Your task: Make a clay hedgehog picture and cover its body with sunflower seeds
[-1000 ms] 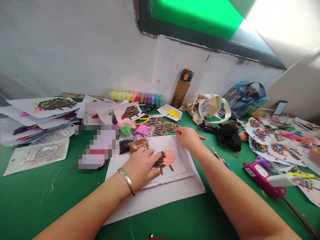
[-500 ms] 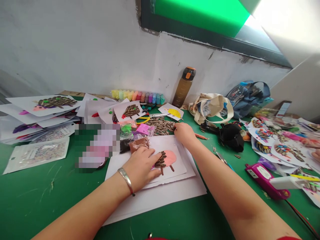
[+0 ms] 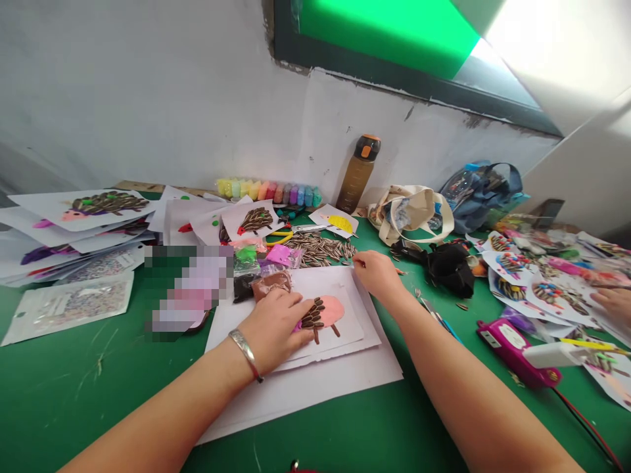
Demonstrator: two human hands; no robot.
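My left hand (image 3: 279, 325) lies with fingers spread on the white paper (image 3: 350, 332), its fingertips beside the brown striped seeds (image 3: 313, 314) set on a pink clay shape (image 3: 331, 310). Two short brown clay strips stick out below the shape. My right hand (image 3: 377, 272) is closed in a pinch just right of the loose seed pile (image 3: 323, 249), above the paper's upper right edge; what its fingertips hold is too small to make out. A packet of brown clay (image 3: 270, 285) sits behind my left hand.
Stacked pictures (image 3: 103, 220) and a bead packet (image 3: 73, 305) are at the left. Behind stand a bottle (image 3: 358, 174) and a cream bag (image 3: 411, 213). Scissors (image 3: 280, 236) lie behind the seeds. At the right are a magenta tool (image 3: 517, 351) and another person's hand (image 3: 614, 303).
My right hand has drawn back from the seed pile toward the paper, its fingers pinched. My left hand stays on the paper. The view has shifted slightly.
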